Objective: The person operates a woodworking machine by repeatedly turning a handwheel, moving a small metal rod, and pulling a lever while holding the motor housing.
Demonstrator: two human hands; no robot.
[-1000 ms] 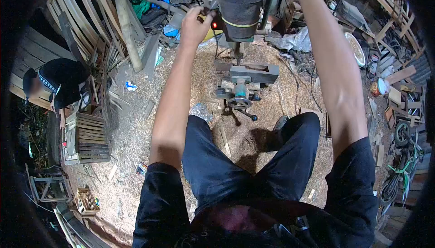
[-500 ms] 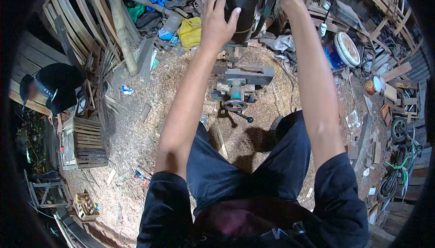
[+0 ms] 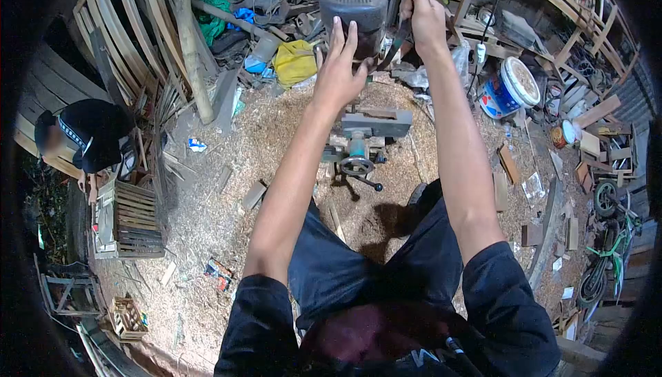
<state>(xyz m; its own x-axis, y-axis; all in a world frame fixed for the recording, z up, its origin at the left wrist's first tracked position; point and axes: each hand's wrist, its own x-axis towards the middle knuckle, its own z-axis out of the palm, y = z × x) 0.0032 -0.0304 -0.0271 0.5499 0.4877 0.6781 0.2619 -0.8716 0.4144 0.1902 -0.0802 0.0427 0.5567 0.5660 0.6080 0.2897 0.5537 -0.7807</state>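
A floor-standing machine rises in front of me, with a dark vented motor housing at its top. My left hand lies against the lower front of this housing, fingers stretched and apart. To its right, my right hand is closed around the upper end of a dark curved bar, which slants down toward the machine. Whether the bar joins the machine is hidden. Below my hands are a grey metal vise and a round handwheel. A crank with a black knob sticks out beneath the wheel.
Wood shavings cover the floor. At the left, another person bends beside a slatted wooden piece. A white-and-blue bucket and a green bicycle stand at the right. Curved boards lean by a post.
The view has tilted, so the machine sits lower in the picture. My left hand has slid down the housing, and my right hand has come lower with the bar.
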